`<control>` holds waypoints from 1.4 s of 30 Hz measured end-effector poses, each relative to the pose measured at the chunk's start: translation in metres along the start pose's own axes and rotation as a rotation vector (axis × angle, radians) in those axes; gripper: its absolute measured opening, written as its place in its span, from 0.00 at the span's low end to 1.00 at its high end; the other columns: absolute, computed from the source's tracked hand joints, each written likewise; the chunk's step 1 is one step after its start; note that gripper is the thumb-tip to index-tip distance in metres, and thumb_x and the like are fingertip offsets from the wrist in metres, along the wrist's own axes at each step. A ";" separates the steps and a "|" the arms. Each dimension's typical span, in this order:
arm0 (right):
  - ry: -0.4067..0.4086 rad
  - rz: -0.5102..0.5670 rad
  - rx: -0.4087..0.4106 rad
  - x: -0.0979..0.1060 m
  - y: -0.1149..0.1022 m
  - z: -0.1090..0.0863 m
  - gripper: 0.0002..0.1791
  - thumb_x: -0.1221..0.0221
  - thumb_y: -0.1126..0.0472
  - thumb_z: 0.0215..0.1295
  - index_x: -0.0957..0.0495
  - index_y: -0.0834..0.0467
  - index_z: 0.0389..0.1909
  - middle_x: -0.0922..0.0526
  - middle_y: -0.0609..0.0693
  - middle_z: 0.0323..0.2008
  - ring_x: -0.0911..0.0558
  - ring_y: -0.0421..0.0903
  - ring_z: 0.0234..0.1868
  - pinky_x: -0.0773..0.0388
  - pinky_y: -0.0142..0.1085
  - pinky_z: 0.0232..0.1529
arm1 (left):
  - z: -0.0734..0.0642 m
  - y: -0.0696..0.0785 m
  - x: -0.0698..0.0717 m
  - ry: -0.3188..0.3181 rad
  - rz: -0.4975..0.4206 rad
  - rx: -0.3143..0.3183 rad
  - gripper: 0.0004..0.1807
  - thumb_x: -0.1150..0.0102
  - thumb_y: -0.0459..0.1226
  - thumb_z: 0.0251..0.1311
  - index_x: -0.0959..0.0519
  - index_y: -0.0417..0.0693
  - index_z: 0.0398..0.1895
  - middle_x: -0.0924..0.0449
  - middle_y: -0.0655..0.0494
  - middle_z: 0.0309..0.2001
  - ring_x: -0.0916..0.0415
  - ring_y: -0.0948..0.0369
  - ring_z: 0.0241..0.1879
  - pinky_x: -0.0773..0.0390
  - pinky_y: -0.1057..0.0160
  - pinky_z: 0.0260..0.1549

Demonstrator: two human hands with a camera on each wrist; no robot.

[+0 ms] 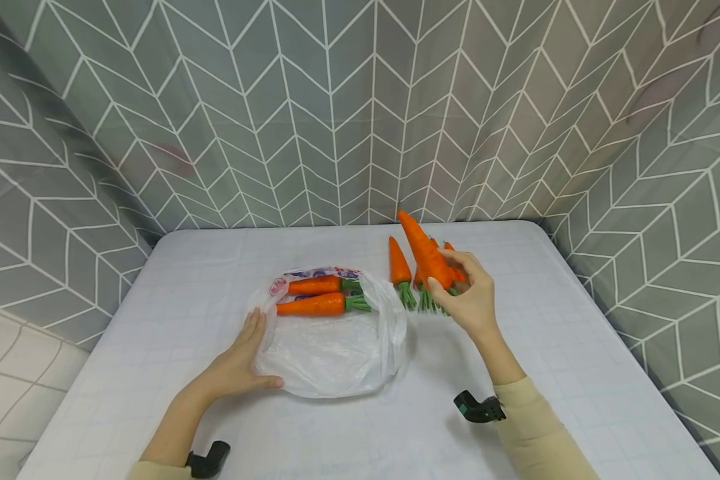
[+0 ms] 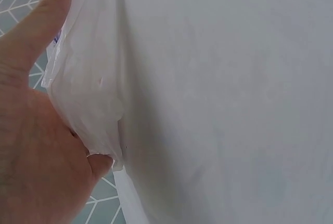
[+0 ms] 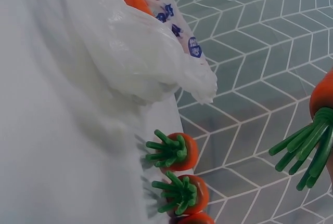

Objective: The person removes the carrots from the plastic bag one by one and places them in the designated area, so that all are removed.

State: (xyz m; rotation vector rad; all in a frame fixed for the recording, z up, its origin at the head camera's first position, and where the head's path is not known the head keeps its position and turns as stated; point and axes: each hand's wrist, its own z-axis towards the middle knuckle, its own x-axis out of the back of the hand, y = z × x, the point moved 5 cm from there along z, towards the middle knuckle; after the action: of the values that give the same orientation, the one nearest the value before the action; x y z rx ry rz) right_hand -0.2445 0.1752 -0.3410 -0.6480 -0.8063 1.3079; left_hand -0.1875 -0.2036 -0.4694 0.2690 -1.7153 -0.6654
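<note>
My right hand (image 1: 473, 293) grips an orange toy carrot (image 1: 421, 245) above the right side of the table, its tip pointing away from me. In the right wrist view, the green stalks (image 3: 307, 148) of this carrot show at the right edge. Flat against the left side of a white plastic bag (image 1: 330, 360) lies my left hand (image 1: 234, 367), with fingers straight and thumb spread toward the near edge. The bag's mouth gapes upward, and two carrots (image 1: 312, 305) lie inside, stalks to the right. Beneath the held carrot are several more carrots (image 1: 399, 263), partly hidden by it.
A white cloth covers the table (image 1: 204, 267). Grey patterned curtain (image 1: 348, 133) surrounds its back and sides. The loose carrots (image 3: 190, 151) stand in a row just right of the bag, stalks toward me. Black wrist cameras (image 1: 480, 407) sit on both forearms.
</note>
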 end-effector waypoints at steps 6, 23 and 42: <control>0.030 0.014 0.040 0.009 -0.001 0.001 0.24 0.39 0.82 0.47 0.27 0.78 0.50 0.23 0.46 0.43 0.23 0.39 0.44 0.19 0.26 0.33 | 0.000 0.001 0.001 -0.004 0.007 -0.006 0.74 0.29 0.64 0.37 0.62 0.30 0.74 0.71 0.34 0.75 0.70 0.39 0.73 0.53 0.38 0.66; 0.150 -0.026 0.054 0.051 0.009 0.001 0.24 0.40 0.82 0.48 0.27 0.76 0.51 0.22 0.43 0.44 0.23 0.40 0.46 0.21 0.23 0.33 | 0.000 0.002 0.001 -0.003 0.006 0.006 0.73 0.29 0.63 0.39 0.62 0.30 0.74 0.71 0.34 0.75 0.70 0.39 0.73 0.54 0.38 0.66; 0.360 0.035 -0.069 0.108 0.033 -0.002 0.24 0.41 0.82 0.51 0.21 0.63 0.51 0.22 0.53 0.48 0.24 0.47 0.46 0.20 0.25 0.38 | -0.002 0.002 0.002 0.009 0.004 -0.004 0.74 0.29 0.64 0.37 0.62 0.30 0.74 0.71 0.34 0.75 0.69 0.39 0.73 0.52 0.37 0.65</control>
State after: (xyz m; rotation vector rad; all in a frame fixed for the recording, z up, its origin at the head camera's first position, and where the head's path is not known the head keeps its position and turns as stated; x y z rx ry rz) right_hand -0.2547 0.2876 -0.3525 -0.9246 -0.5484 1.1535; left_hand -0.1862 -0.2033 -0.4665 0.2657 -1.7056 -0.6637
